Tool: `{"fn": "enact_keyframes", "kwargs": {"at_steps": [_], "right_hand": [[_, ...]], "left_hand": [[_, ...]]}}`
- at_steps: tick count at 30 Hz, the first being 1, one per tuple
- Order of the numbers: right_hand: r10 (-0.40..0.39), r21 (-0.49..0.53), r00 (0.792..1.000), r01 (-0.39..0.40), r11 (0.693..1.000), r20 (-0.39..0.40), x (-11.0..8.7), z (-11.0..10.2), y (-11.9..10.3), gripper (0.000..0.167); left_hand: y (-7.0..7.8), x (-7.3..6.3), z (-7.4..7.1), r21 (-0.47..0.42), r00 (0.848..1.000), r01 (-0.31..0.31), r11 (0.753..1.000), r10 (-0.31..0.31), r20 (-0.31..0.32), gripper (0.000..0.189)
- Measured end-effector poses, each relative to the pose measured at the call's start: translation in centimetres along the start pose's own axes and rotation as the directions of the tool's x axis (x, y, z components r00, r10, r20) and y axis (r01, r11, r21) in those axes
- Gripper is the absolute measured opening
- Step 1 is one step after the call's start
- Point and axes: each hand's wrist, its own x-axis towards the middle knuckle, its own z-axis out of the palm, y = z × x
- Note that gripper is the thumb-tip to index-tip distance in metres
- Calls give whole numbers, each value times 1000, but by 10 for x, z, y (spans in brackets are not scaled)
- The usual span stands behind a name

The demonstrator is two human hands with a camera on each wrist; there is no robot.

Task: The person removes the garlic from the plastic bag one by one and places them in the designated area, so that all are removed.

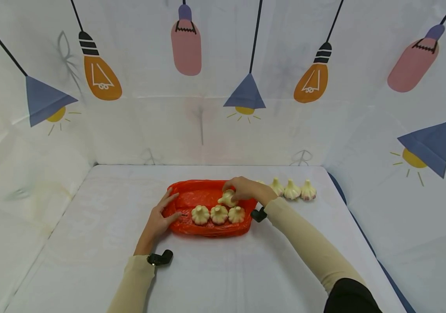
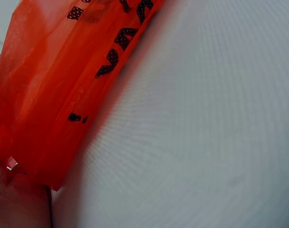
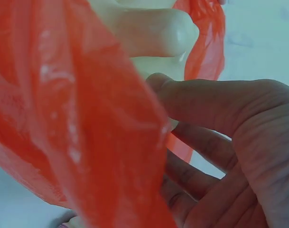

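The white tabletop (image 1: 101, 243) carries a red, plastic-covered oblong tray (image 1: 213, 232). The left hand (image 1: 159, 220), thumb and fingers spread, contacts its left rim. The right hand (image 1: 247, 189) pinches a pale, ribbed garlic bulb (image 1: 228, 199) at the tray. Three bulbs (image 1: 219, 214) sit inside; four outside bulbs (image 1: 292, 190) remain: placement appears half complete.

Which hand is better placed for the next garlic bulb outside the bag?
Probably the right hand, after releasing its bulb: it is nearer the outside bulbs; the left hand is across the red bag.

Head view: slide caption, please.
Right hand holds one garlic bulb by three others in a red plastic bag; left hand at its edge.
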Motion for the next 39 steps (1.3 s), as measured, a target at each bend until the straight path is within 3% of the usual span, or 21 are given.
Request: {"fn": "enact_keyframes", "kwargs": {"at_steps": [8,28,34,39], "right_hand": [[-26,-36,1000,26,999,-13,4,2,5,31],[-39,23,998,40,999,-56,-1,-1,6,29],[-32,93,996,40,995,-87,-6,-1,8,32],[-80,186,982,112,976,-169,-13,4,9,35]], "left_hand": [[-3,1,1,0,1000,-11,1000,11,-5,64],[-5,1,1,-8,1000,-14,1000,14,-1,64],[-4,1,1,-12,1000,-15,1000,15,-2,64],[-1,0,1,-3,1000,-10,1000,10,-1,64]]}}
